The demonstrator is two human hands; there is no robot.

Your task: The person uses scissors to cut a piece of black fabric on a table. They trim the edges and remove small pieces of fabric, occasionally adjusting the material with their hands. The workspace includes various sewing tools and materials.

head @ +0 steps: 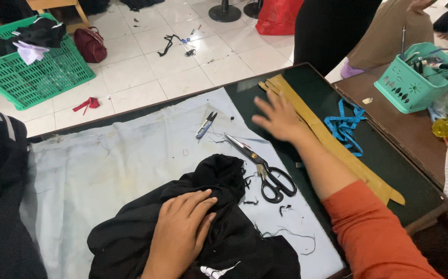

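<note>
From the head view, I see my left hand lying flat on the black cloth, fingers loose and spread, pressing on it but not gripping. The cloth lies bunched on a pale sheet at the near middle of the desk. It looks soft and light, folding wherever it likes, so I judge it will slump and slide when lifted by one point; a pinch at a thick fold or an edge, with the other hand steadying, would serve best.

My right hand is stretched out, palm down and open, at the sheet's far edge, just beside the tan strips and holding nothing. The big scissors lie between my two hands, blades closed, near the cloth but apart from it; hard and heavy by comparison, best taken by the black loops. A small snipper lies farther off. Loose threads litter the sheet and could cling to the cloth.
</note>
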